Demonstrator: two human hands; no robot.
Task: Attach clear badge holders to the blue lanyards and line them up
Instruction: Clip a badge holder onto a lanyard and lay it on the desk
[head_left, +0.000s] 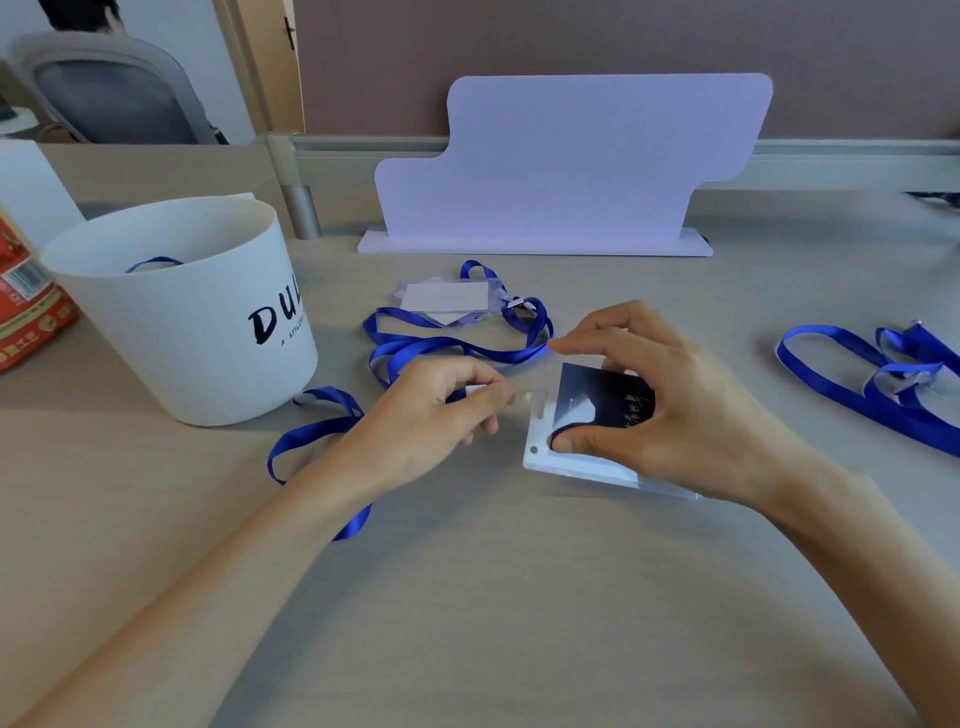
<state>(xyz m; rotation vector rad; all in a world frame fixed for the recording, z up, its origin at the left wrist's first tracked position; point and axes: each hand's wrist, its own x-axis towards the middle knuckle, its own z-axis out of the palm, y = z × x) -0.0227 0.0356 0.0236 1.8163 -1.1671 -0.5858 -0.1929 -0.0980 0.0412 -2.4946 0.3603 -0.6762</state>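
Note:
My right hand (660, 400) grips a clear badge holder (576, 457) with a dark card inside, tilted just above the desk. My left hand (441, 410) pinches the clip end of a blue lanyard (311, 431) right beside the holder's slot; the strap trails down and left under my wrist. Behind my hands lies a second badge holder (447, 297) with a white card, joined to another blue lanyard (447, 345) coiled around it. More blue lanyards (883, 384) lie loose at the right.
A white bucket (187, 322) with black lettering stands at the left with a blue strap showing inside. A red package (26, 306) sits at the far left. A pale lilac stand (561, 166) is upright at the back of the desk (519, 597).

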